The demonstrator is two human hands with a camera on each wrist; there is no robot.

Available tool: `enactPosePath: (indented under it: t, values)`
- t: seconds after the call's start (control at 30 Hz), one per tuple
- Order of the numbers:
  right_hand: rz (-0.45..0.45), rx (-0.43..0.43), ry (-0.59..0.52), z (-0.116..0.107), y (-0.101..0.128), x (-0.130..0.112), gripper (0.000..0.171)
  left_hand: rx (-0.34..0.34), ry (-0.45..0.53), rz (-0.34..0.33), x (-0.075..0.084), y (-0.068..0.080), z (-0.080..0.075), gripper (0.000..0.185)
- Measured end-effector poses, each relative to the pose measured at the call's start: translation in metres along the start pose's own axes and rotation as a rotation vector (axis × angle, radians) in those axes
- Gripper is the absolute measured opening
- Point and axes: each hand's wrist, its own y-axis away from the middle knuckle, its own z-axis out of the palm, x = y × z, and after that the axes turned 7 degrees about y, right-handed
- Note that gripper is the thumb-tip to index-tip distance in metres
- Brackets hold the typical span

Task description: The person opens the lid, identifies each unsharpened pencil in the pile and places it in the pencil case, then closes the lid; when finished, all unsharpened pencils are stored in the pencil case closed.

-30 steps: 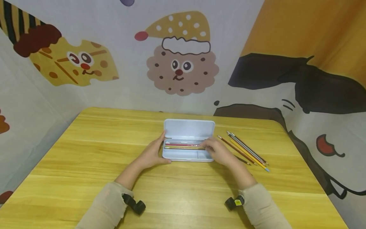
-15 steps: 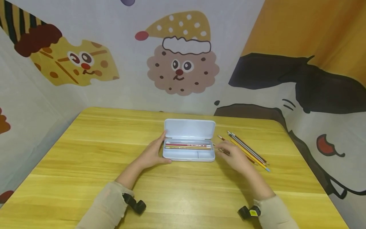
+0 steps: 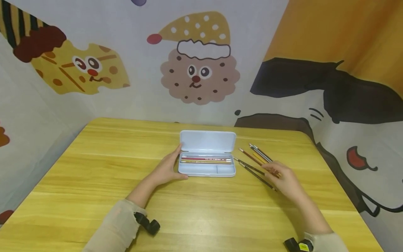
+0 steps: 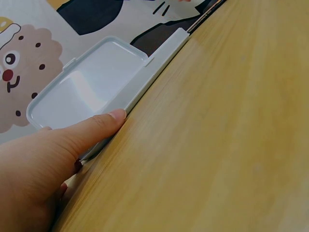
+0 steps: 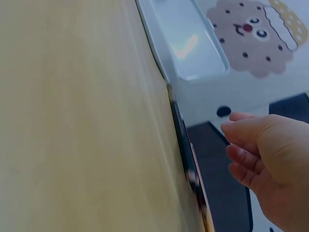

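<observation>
A white pencil case (image 3: pixel 196 170) lies on the table with its lid up; several pencils (image 3: pixel 206 160) fill its back compartment. My left hand (image 3: pixel 165 170) grips the case's left end, thumb (image 4: pixel 104 124) along the front edge. My right hand (image 3: pixel 284 180) hovers over the lower ends of the loose pencils to the right. In the right wrist view its fingers are bent loosely, and nothing shows between them. Two dark pencils (image 3: pixel 259 177) lie between the case and this hand, one partly hidden by its fingers.
More loose pencils, brown (image 3: pixel 248 153), grey and yellow, lie beyond the right hand. The wooden table (image 3: pixel 201 213) meets a cartoon-printed cloth (image 3: pixel 135 105) at its back edge.
My right hand has moved from the case to the right, carrying a dark pencil out and letting it go beside another dark one. The left hand stays on the case.
</observation>
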Motion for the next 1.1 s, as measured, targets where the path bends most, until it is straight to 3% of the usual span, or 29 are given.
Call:
enactPosePath:
  t: [0.6,1.1]
  values:
    - [0.085,-0.002,0.041,-0.019,0.033,0.043,0.034,-0.001,0.003,-0.009,0.000,0.000,-0.001,0.129]
    - [0.242,-0.109,0.081,-0.023,0.038,0.048,0.029,-0.002,0.022,0.010,0.001,0.000,-0.001,0.129]
